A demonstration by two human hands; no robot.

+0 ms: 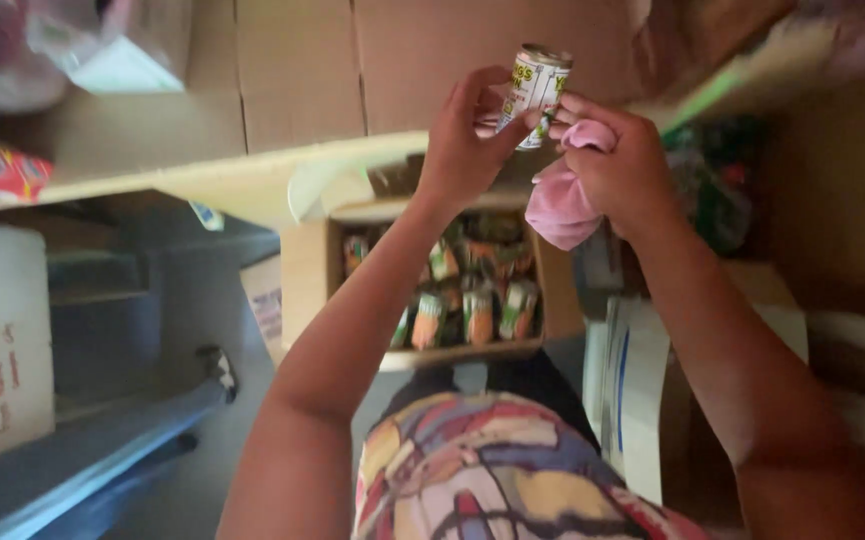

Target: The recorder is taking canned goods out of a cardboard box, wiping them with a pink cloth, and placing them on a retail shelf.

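Both hands are raised in front of the person, above an open cardboard box [302, 265]. The left hand [462, 140] pinches a small can [537, 90] with a pale printed label between thumb and fingertips, holding it by the side with the top end tilted away. It seems held this way so that the body of the can is free for wiping. The right hand [622, 165] is curled around a pink cloth [562, 200]; its fingers press a fold of the cloth against the lower side of the can, and the rest of the cloth hangs down below the palm. So both hands are closed, one on the can and one on the cloth, and they meet at the can.

The forearms come up from the bottom of the picture and lean toward each other, with the wrists bent inward.

The box under the hands is filled with more cans [467, 310] of the same kind, standing close together in rows. Behind the hands lie flat brown cartons [302, 70]. The person wears a garment with a colourful pattern [492, 470].
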